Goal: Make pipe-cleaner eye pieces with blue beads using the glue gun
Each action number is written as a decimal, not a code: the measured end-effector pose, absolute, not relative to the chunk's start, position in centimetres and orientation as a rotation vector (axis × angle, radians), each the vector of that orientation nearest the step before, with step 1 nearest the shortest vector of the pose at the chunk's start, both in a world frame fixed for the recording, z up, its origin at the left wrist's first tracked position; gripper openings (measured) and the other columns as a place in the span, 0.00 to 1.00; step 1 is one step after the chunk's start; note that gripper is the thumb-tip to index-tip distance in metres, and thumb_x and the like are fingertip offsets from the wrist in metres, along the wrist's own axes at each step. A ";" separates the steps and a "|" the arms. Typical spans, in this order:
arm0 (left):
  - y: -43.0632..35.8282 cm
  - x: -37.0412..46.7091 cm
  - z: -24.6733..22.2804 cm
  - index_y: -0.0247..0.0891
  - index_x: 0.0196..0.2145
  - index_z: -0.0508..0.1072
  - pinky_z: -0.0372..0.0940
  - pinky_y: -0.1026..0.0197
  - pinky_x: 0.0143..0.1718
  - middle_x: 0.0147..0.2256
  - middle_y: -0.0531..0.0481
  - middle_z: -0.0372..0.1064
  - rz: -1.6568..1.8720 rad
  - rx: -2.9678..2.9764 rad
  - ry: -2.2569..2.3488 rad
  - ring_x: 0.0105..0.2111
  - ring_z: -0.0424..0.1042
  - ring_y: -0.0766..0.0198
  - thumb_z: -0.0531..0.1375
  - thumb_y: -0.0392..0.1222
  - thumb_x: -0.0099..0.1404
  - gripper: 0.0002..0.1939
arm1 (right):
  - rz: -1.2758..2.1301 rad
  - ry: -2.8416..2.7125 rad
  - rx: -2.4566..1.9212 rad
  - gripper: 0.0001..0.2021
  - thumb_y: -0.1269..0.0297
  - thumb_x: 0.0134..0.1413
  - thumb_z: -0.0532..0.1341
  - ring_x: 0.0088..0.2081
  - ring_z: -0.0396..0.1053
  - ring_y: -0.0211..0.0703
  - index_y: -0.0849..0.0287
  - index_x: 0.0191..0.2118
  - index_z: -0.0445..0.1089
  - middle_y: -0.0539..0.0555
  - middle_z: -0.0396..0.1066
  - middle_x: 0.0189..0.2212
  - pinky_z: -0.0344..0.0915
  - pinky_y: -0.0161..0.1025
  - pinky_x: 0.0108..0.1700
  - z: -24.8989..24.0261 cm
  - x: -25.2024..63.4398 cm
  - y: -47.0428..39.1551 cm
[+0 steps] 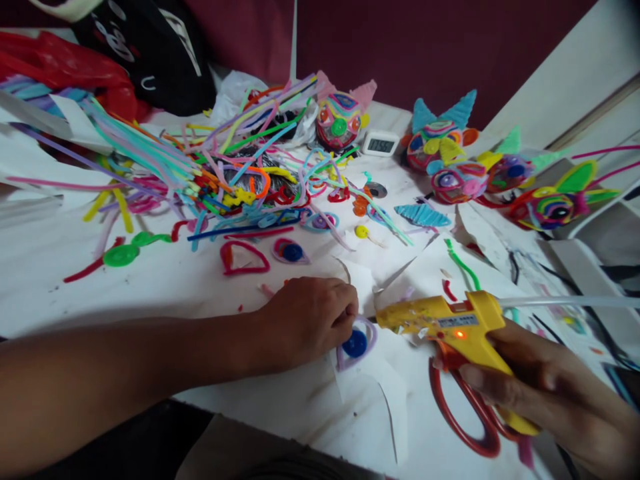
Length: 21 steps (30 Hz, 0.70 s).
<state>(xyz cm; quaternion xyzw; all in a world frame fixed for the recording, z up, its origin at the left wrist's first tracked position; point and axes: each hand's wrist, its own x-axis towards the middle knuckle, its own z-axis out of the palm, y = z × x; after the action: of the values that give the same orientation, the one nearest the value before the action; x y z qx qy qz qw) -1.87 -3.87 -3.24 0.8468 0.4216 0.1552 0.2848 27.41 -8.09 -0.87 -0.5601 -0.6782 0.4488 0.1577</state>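
"Which way does the glue gun (pixel 480 333) point?"
"Its nozzle faces the person's left, at the purple loop (pixel 371 341) and the blue disc (pixel 355 344) inside it. The barrel's long axis runs nearly level across the table (pixel 280 400), and the handle slants down to the right."

"And the glue stick (pixel 565 302)?"
"It runs out of the back, roughly in line with the barrel."

"Where is the gun relative to the right hand (pixel 545 383)?"
"In it: the fingers are wrapped around the handle, and the barrel reaches out ahead, to the left of that hand."

"The left hand (pixel 313 320)?"
"Its fingers are curled together at the loop's upper left edge, near the nozzle. I cannot tell whether they grip anything."

"How does the loop lie?"
"On white paper (pixel 387 383), slanting from lower left to upper right."

"And the red scissors (pixel 493 445)?"
"Their handles show below the gun."
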 end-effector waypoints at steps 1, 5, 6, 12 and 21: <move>-3.9 -1.9 -3.2 0.36 0.28 0.67 0.50 0.63 0.29 0.26 0.56 0.61 0.412 2.269 1.130 0.26 0.61 0.68 0.57 0.32 0.61 0.04 | 1.270 -1.901 -1.625 0.10 0.53 0.50 0.66 0.23 0.68 0.41 0.44 0.40 0.75 0.48 0.73 0.26 0.61 0.30 0.17 -0.8 27.2 -8.3; -3.9 -1.9 -3.2 0.36 0.30 0.68 0.50 0.63 0.28 0.26 0.56 0.62 0.393 2.277 1.142 0.26 0.61 0.68 0.56 0.32 0.61 0.03 | 1.186 -1.784 -1.710 0.09 0.50 0.46 0.68 0.20 0.62 0.39 0.47 0.32 0.74 0.47 0.68 0.21 0.62 0.32 0.19 -0.6 26.6 -8.9; -3.9 -1.9 -3.2 0.36 0.30 0.68 0.50 0.63 0.28 0.26 0.56 0.62 0.391 2.279 1.140 0.26 0.61 0.68 0.56 0.32 0.61 0.03 | 1.172 -1.767 -1.732 0.09 0.51 0.44 0.69 0.19 0.60 0.38 0.47 0.30 0.74 0.46 0.65 0.18 0.62 0.32 0.19 -0.5 26.6 -9.0; -3.9 -2.0 -3.4 0.37 0.29 0.67 0.49 0.63 0.28 0.27 0.55 0.63 0.411 2.295 1.136 0.26 0.61 0.68 0.56 0.33 0.61 0.03 | 1.248 -1.670 -1.824 0.16 0.51 0.40 0.71 0.24 0.66 0.43 0.44 0.39 0.75 0.47 0.71 0.25 0.64 0.33 0.20 -0.5 27.4 -9.2; -3.9 -1.8 -3.0 0.37 0.29 0.68 0.50 0.63 0.28 0.27 0.56 0.63 0.379 2.258 1.155 0.26 0.61 0.68 0.56 0.32 0.61 0.03 | 1.300 -1.637 -1.898 0.19 0.47 0.47 0.67 0.27 0.71 0.45 0.43 0.45 0.74 0.50 0.75 0.34 0.69 0.35 0.24 -0.5 28.2 -9.8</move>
<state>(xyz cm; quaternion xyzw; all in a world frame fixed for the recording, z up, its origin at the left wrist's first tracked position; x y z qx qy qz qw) -1.80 -3.91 -3.03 0.8441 0.4317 0.1416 0.2848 28.21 -9.84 -0.46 -0.6638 -0.5724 0.4546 0.1583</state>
